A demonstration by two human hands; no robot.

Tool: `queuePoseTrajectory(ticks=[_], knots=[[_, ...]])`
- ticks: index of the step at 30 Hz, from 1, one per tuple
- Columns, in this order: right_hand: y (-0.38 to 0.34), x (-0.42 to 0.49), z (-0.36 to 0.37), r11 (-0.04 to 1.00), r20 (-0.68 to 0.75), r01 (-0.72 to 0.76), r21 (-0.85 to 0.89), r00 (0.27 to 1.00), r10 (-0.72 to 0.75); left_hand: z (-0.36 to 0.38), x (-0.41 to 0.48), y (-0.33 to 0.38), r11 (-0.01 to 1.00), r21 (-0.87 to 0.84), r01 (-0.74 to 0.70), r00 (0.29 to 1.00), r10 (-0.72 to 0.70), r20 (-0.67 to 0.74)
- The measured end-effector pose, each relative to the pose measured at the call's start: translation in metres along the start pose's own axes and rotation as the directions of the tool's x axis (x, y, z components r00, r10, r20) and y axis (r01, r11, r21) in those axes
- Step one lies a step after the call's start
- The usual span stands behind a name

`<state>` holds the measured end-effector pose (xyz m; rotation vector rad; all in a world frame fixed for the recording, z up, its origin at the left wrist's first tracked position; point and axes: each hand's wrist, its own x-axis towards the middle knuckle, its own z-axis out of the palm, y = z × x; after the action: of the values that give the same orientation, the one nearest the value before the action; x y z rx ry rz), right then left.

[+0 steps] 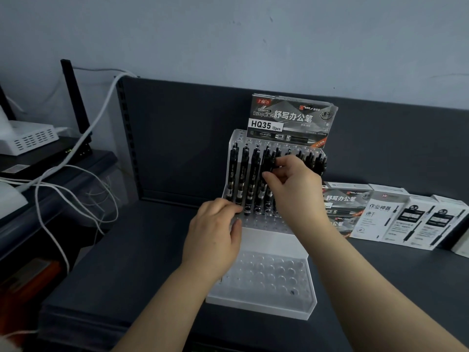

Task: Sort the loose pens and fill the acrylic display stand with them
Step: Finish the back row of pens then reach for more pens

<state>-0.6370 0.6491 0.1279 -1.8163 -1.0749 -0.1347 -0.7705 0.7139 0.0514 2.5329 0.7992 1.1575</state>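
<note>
The left hand [215,232] lies with straight fingers against the acrylic display stand [269,295] on the dark shelf [127,262] — likely steadying it. The right hand [291,181] pinches a black pen [268,162] in the upper row, apparently guiding it into its hole.

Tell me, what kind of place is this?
Probably a stationery shop: pen boxes stand in a row on a slotted shelf, and a stand is being filled with pens.

dim bluish light, soft shadows, slight blur, wide-angle bending at edges
</note>
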Motion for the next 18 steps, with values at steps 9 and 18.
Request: queuePoseTrajectory(ticks=[9,18], knots=[[-0.008,0.002,0.002,0.990,0.081,0.006,-0.142,0.997,0.005,-0.003,0.000,-0.001,1.000,-0.008,0.006,1.000,-0.006,0.022],[0.007,-0.024,-0.014,0.983,0.079,0.087,-0.161,0.994,-0.075,-0.006,0.001,0.003,0.998,0.001,0.058,0.997,-0.058,0.051]])
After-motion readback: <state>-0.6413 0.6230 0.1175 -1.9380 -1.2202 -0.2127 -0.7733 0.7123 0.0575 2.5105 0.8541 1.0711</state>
